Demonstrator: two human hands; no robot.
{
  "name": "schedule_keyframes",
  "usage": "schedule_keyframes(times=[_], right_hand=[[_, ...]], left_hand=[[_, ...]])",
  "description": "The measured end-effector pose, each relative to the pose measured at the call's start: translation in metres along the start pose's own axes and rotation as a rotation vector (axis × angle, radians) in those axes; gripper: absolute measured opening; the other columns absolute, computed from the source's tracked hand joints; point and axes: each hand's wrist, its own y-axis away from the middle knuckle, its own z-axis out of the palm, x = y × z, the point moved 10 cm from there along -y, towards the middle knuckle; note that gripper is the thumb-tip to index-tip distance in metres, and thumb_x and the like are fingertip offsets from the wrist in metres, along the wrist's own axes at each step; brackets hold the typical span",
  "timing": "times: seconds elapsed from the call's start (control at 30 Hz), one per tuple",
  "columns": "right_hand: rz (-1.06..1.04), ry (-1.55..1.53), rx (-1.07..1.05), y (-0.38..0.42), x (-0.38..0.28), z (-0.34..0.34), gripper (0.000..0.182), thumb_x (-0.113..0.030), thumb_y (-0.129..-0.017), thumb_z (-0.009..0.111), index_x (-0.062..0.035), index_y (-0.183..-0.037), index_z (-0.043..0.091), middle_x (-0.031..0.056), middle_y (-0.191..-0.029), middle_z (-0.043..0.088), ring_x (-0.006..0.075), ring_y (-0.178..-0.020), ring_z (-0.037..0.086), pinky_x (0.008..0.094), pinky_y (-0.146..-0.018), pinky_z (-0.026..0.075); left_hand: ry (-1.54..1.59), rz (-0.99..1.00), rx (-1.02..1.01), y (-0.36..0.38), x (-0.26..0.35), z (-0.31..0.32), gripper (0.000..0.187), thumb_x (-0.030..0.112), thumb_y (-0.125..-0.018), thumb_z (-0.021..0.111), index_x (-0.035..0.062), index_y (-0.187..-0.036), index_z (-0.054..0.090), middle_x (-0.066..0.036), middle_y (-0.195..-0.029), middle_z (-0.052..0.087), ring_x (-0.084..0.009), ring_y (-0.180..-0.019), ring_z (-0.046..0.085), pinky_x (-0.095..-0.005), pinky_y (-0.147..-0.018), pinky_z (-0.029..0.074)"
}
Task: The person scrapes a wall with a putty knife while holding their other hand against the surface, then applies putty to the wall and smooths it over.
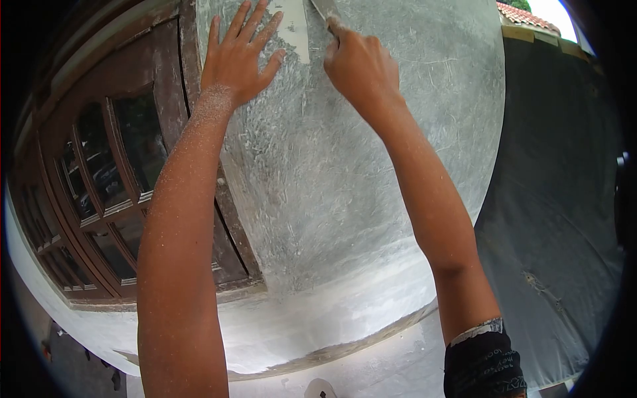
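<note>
While the left hand (237, 66) spreads flat, apparently empty, against the grey wall (292, 146), the scraper (323, 8) juts up and left from the closed right hand (365, 71). It looks light and stiff-bladed, best gripped by its handle.

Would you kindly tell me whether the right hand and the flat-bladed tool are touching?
Touching. The head view shows the right hand with its fingers closed on the flat-bladed tool.
</note>
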Motion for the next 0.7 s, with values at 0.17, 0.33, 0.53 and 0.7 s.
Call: schedule_keyframes(times=[0.17, 0.33, 0.53, 0.7], right_hand=[[-0.010, 0.063, 0.040, -0.026, 0.005, -0.005, 0.042, -0.021, -0.096, 0.053, -0.0195, -0.136, 0.066, 0.0262, -0.098, 0.073, 0.0440, -0.089, 0.073, 0.0511, -0.081, 0.058], [0.048, 0.064, -0.050, -0.014, 0.019, 0.001, 0.042, -0.021, -0.096, 0.053, -0.0194, -0.136, 0.066, 0.0254, -0.100, 0.074, 0.0434, -0.089, 0.073, 0.0512, -0.081, 0.058], [0.019, 0.051, 0.019, -0.024, 0.019, -0.002, 0.042, -0.021, -0.096, 0.052, -0.0174, -0.135, 0.067, 0.0246, -0.098, 0.074, 0.0426, -0.089, 0.073, 0.0512, -0.081, 0.058], [0.046, 0.063, -0.015, -0.020, 0.027, 0.002, 0.042, -0.021, -0.097, 0.051, -0.0175, -0.136, 0.067, 0.0249, -0.097, 0.074, 0.0428, -0.088, 0.073, 0.0501, -0.081, 0.058]], left_hand=[[-0.035, -0.009, -0.042, -0.001, 0.001, 0.000, 0.076, 0.039, -0.091, 0.065, 0.0136, -0.157, 0.038, -0.014, -0.167, 0.027, -0.0335, -0.156, 0.019, -0.0535, -0.127, 0.014], [-0.008, -0.030, -0.058, 0.000, -0.002, 0.006, 0.075, 0.039, -0.092, 0.064, 0.0137, -0.158, 0.037, -0.014, -0.168, 0.025, -0.0325, -0.156, 0.018, -0.0526, -0.127, 0.014], [-0.247, -0.026, 0.045, 0.002, -0.005, 0.010, 0.060, 0.051, -0.103, 0.046, 0.0379, -0.159, 0.031, 0.005, -0.170, 0.020, -0.0189, -0.157, 0.017, -0.0532, -0.128, 0.007], [-0.216, -0.018, 0.073, 0.002, -0.004, 0.006, 0.059, 0.050, -0.102, 0.046, 0.0378, -0.159, 0.033, 0.004, -0.170, 0.021, -0.0184, -0.157, 0.018, -0.0531, -0.128, 0.007]])
